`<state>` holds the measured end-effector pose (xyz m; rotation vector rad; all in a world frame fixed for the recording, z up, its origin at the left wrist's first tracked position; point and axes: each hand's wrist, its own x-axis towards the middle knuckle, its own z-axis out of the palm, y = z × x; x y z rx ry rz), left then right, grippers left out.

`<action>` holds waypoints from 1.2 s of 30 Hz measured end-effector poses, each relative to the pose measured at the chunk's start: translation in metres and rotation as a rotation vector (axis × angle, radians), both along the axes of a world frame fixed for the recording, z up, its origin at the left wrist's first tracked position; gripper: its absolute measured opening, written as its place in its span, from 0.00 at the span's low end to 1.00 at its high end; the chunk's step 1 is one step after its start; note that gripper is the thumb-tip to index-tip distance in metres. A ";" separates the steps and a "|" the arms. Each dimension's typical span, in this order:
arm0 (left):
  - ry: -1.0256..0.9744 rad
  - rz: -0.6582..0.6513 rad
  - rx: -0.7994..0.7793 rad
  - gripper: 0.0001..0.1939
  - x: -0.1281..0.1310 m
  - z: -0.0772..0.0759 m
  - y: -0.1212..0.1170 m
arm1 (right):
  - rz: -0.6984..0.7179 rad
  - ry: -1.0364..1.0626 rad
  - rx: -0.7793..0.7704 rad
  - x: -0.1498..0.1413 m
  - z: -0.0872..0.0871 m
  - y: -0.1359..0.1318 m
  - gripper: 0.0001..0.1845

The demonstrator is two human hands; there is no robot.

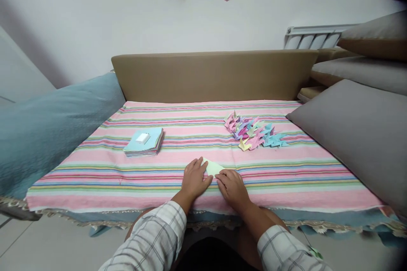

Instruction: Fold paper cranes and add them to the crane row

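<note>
A small piece of pale green paper (213, 167), folded to a roughly triangular shape, lies on the striped cloth in front of me. My left hand (194, 179) holds its left end against the cloth, fingertips on the upper corner and thumb near the lower edge. At the right end, my right hand (232, 185) grips the paper with curled fingers and thumb. Both hands partly hide the paper's corners. Beyond the right hand lies a pile of folded paper cranes (254, 132) in pink, purple, blue, green and yellow.
On the left sits a stack of coloured paper sheets (144, 144) with a small white object (143, 138) on top. The striped cloth (95, 169) covers the seat. A brown backrest (213, 77), grey cushions (349, 131) and a blue-covered armrest (63, 114) surround it.
</note>
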<state>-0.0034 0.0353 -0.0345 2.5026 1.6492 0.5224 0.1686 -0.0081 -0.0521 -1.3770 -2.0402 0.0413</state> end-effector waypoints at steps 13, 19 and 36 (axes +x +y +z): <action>-0.011 0.084 0.011 0.28 0.002 0.000 -0.002 | -0.031 0.019 0.010 0.000 -0.007 0.000 0.11; 0.000 0.089 0.005 0.29 0.002 -0.001 0.000 | -0.145 0.024 0.024 -0.002 -0.006 -0.004 0.10; -0.027 0.073 0.033 0.29 0.001 -0.005 0.001 | -0.371 0.158 -0.217 0.032 0.010 0.011 0.12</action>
